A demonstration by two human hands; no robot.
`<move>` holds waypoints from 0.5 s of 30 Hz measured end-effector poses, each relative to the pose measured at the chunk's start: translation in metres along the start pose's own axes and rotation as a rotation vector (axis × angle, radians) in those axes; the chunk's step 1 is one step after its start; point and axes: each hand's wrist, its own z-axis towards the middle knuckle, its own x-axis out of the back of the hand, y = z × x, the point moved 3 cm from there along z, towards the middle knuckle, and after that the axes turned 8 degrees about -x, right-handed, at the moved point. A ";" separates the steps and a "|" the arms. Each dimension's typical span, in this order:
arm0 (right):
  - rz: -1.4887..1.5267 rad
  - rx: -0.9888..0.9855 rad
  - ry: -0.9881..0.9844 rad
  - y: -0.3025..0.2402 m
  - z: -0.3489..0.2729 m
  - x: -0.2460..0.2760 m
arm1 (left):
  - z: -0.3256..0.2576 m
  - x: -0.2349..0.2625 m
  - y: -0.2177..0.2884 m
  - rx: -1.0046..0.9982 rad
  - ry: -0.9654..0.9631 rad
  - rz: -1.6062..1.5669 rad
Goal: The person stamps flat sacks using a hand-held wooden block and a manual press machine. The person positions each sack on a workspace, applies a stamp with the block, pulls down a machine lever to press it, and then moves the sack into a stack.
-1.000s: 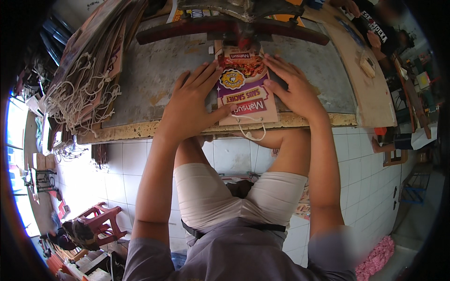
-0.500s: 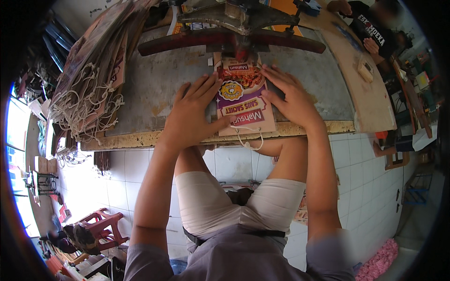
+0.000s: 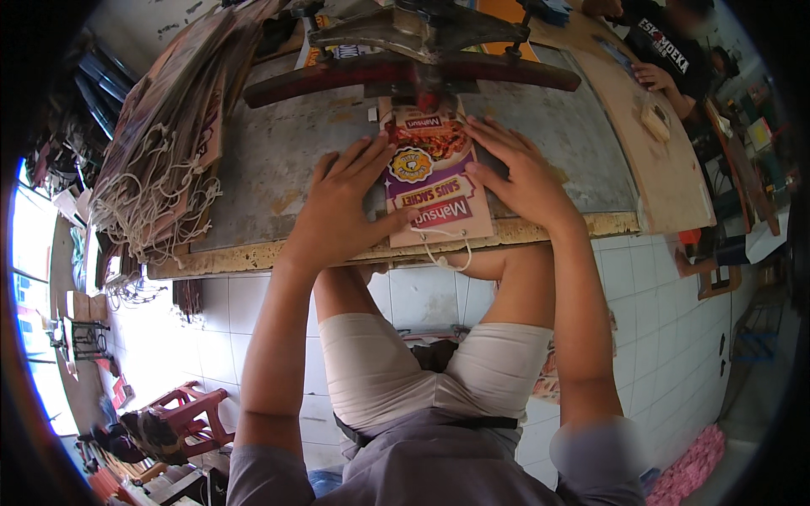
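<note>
A printed paper bag (image 3: 434,181), purple and cream with a food picture, lies flat on the grey metal worktop (image 3: 278,169). Its white cord handle (image 3: 447,253) hangs over the front edge, and its far end reaches under a metal press bar (image 3: 337,80). My left hand (image 3: 342,198) rests along the bag's left edge, fingers stretched out and thumb lying on the bag. On the right edge lies my right hand (image 3: 523,177), its fingers extended and its thumb apart from them. Neither hand grasps anything.
At the left, a thick stack of flat bags (image 3: 177,126) with tangled cord handles (image 3: 156,198) lies on the worktop. A wooden block (image 3: 656,125) sits on the board at right, near another person (image 3: 666,51). A red stool (image 3: 194,413) stands on the floor at lower left.
My hands and the bag keep nearly the same position, with only a slight shift of the whole view. The other person's hand at the right has moved down toward the board.
</note>
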 end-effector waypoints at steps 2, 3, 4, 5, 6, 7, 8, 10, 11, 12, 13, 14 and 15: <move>0.003 0.000 0.006 -0.001 0.000 0.000 | 0.000 0.001 0.001 0.002 -0.001 0.002; 0.005 0.001 0.009 -0.002 0.000 0.000 | 0.000 0.001 0.001 0.004 -0.002 0.004; 0.003 0.004 0.009 -0.001 0.000 -0.001 | 0.000 0.001 0.001 0.004 -0.003 0.004; 0.001 0.009 0.009 0.001 0.000 -0.001 | 0.000 0.002 0.002 0.005 -0.003 0.005; 0.000 0.013 0.008 0.002 0.000 -0.001 | 0.000 0.002 0.002 0.006 -0.003 0.007; -0.001 0.010 0.008 0.002 0.000 -0.001 | 0.000 0.002 0.002 0.007 -0.001 0.006; -0.002 0.006 0.008 0.001 0.000 -0.001 | 0.000 0.001 0.002 0.008 0.001 0.005; -0.006 0.008 0.010 0.000 0.000 -0.001 | -0.001 0.001 0.002 0.007 0.010 0.012; -0.009 0.012 0.013 0.000 0.001 -0.001 | -0.001 0.000 0.001 0.004 0.014 0.019; -0.012 0.016 0.016 0.000 0.001 -0.001 | -0.002 0.000 0.001 0.002 0.019 0.026; 0.001 0.016 0.011 0.001 0.000 0.000 | -0.002 -0.001 0.002 0.005 0.018 0.009; 0.020 0.020 0.011 0.001 0.000 0.001 | -0.001 0.001 0.003 0.008 0.017 0.001; 0.039 0.024 0.011 0.000 0.001 0.001 | 0.000 0.003 0.003 0.011 0.015 -0.007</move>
